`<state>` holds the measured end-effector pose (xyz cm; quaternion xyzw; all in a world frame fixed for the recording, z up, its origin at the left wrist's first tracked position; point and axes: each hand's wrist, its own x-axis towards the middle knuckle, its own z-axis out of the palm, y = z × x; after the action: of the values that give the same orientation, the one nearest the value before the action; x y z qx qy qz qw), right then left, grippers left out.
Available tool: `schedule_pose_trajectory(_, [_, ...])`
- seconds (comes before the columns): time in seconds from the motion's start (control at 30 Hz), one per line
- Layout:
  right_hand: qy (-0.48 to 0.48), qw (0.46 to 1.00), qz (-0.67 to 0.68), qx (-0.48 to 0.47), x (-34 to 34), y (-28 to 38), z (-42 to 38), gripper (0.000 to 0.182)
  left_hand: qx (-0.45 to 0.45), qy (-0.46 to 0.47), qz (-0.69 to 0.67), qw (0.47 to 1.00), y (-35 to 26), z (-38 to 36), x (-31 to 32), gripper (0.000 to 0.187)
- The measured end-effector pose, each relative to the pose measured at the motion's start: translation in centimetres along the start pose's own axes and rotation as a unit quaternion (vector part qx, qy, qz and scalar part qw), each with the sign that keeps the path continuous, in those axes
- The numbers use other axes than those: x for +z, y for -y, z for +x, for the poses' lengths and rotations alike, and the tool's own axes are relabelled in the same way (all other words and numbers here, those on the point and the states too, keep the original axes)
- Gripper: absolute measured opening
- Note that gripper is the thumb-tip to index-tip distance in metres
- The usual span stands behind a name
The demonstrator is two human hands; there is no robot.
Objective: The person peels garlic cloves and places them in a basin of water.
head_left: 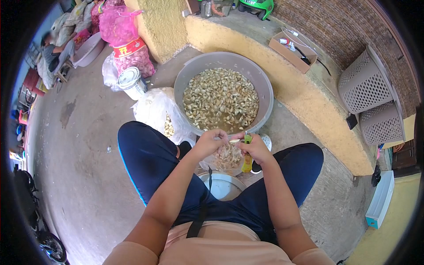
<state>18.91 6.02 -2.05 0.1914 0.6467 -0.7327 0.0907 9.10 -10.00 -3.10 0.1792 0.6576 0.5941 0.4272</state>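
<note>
My right hand [257, 149] is closed around a yellow-green utility knife [247, 154], which points away from me. A pale garlic clove [234, 141] shows at the thumb and fingertip of that same hand. My left hand [213, 143] is closed in a pinch just left of the clove; what its fingertips hold, if anything, is too small to make out. Below both hands lies a heap of garlic skins [228, 158] in clear plastic. Beyond them a large grey tub [268, 88] holds many garlic cloves [221, 95] in brownish water.
A white plastic bag [152, 106] with peeled cloves sits left of the tub, near a lidded white bucket [131, 84]. Pink mesh sacks [132, 59] stand behind. A low yellow wall [304, 92] curves along the right. Another person [57, 51] sits far left.
</note>
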Motion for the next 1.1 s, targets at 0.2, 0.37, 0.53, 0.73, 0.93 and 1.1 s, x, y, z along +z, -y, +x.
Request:
schedule_pose_trajectory(0.2, [-0.023,1.0,-0.001,-0.009,-0.1,-0.6,0.4,0.02,0.028,-0.02,0.05,0.998,-0.3,-0.2,0.6,0.015])
schedule_pose_trajectory(0.37, [-0.039,0.997,-0.049,-0.037,0.2,-0.6,0.4,0.023,0.031,-0.023,0.129,0.991,0.1,-0.2,0.7,0.013])
schedule_pose_trajectory(0.53, [-0.057,0.997,-0.05,-0.012,0.7,-0.9,0.6,0.024,0.042,-0.03,0.112,0.992,2.5,0.9,0.9,0.014])
schedule_pose_trajectory(0.73, [-0.063,0.998,-0.009,-0.006,0.7,-1.6,1.1,0.022,0.045,-0.086,0.154,0.983,2.4,0.9,0.5,0.013])
schedule_pose_trajectory(0.93, [-0.072,0.997,0.021,0.014,0.6,-1.2,1.0,0.019,0.026,-0.13,0.175,0.976,3.6,1.8,-1.3,0.015])
schedule_pose_trajectory(1.1, [-0.134,0.989,-0.051,0.044,-0.3,-1.9,1.4,0.019,-0.023,-0.128,0.179,0.975,5.7,2.3,-1.1,0.017])
